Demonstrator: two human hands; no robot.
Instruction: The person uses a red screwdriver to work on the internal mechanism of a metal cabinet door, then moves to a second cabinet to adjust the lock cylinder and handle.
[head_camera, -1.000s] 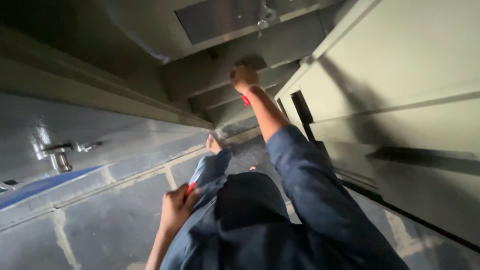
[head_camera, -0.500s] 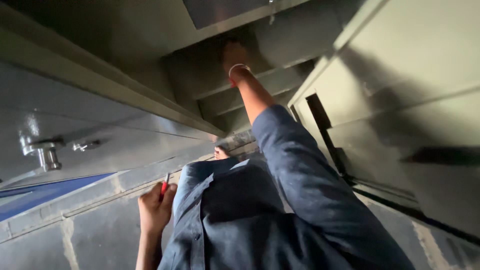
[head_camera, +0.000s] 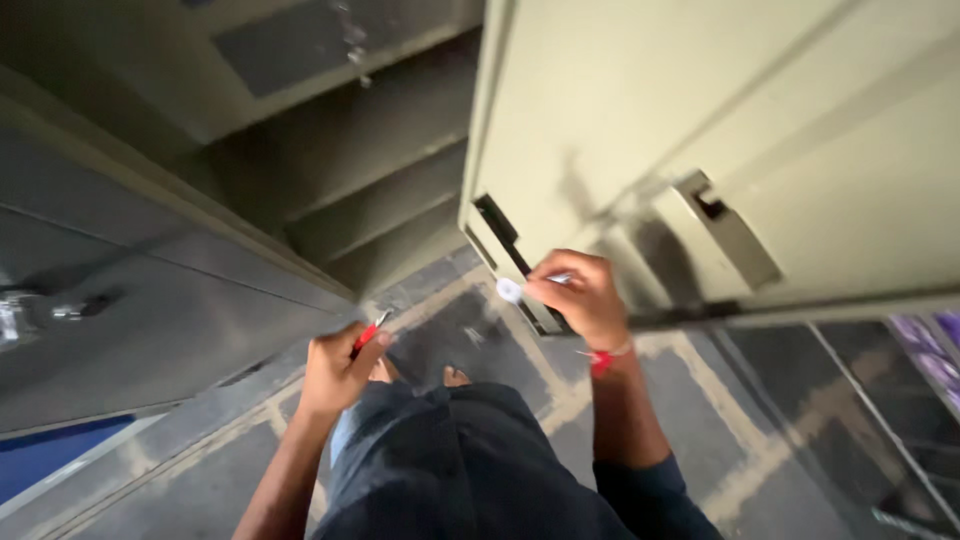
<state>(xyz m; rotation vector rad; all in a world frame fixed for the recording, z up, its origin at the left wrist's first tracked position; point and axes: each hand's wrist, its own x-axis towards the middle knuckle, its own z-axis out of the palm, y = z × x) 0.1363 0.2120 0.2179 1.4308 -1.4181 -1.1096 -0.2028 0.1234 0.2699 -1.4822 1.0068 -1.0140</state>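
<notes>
Red-handled screwdriver sits gripped in the left hand, low beside the open grey cabinet door. The right hand, a second ago reaching high onto the far shelves, has come down and now pinches a small white piece against the beige door's edge, near its slot.

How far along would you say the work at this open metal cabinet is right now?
Done: the cabinet door stands open, its shelves exposed and seemingly bare. In hand: the right hand pinches a small white piece at the door's edge slot; the left hand holds a red-handled tool. Left: the piece doesn't look seated yet, and the tool touches nothing.
</notes>
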